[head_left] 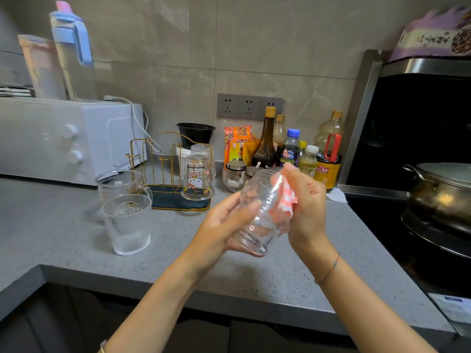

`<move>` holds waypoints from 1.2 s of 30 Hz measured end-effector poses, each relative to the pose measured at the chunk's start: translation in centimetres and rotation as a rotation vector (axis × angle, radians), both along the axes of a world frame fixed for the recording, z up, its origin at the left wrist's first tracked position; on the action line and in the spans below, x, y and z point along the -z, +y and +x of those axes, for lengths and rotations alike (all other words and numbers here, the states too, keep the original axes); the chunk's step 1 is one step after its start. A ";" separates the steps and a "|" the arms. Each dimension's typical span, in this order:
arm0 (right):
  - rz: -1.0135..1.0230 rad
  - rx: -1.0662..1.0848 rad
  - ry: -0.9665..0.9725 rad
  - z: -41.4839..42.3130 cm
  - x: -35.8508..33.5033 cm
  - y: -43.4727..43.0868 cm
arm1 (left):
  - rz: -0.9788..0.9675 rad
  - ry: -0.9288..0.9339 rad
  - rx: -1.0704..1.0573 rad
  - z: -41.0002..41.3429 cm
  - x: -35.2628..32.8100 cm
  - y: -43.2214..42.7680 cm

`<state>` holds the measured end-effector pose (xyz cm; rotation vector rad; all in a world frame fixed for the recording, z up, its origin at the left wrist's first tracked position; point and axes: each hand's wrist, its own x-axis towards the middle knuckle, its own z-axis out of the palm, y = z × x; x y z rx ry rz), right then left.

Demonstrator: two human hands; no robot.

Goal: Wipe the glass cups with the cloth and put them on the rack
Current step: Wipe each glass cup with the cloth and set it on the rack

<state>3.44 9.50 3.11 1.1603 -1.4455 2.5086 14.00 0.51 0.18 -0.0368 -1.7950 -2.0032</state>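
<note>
My left hand (pixel 220 222) grips a clear glass cup (pixel 257 217), tilted above the grey counter. My right hand (pixel 304 205) holds a pink-and-white checked cloth (pixel 286 200) pressed against the cup's side near its mouth. On the gold wire rack (pixel 158 171) with a dark tray, a cartoon-printed glass (pixel 197 178) stands upside down, and another clear glass (pixel 202 151) is inverted behind it. A ribbed glass cup (pixel 128 224) stands upright on the counter at the left. Behind the ribbed cup is a handled glass mug (pixel 119 183).
A white microwave (pixel 63 138) sits at the back left with water bottles on top. Sauce bottles (pixel 293 149), snack packets and small jars crowd the back wall. A stove with a metal pot (pixel 441 192) is on the right. The counter's front edge (pixel 229 299) runs below my wrists.
</note>
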 end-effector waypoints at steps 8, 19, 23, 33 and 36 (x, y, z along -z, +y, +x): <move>-0.011 -0.204 -0.170 0.4 0.1 -0.3 | 0.747 -0.053 0.607 -0.3 1.3 -0.7; 0.580 0.027 -0.376 -4.8 3.9 0.6 | 0.594 -0.232 0.022 -1.1 4.3 -2.9; 0.831 -0.165 -0.432 -6.0 8.1 0.2 | 0.547 -0.301 -0.117 -1.6 5.9 -2.9; 0.750 0.167 -0.051 -4.4 8.5 0.4 | 0.579 -0.120 -0.202 -2.1 6.0 -3.3; 0.661 -0.189 -0.251 -0.8 6.4 -0.3 | 0.572 0.047 -0.292 -2.5 5.2 -3.2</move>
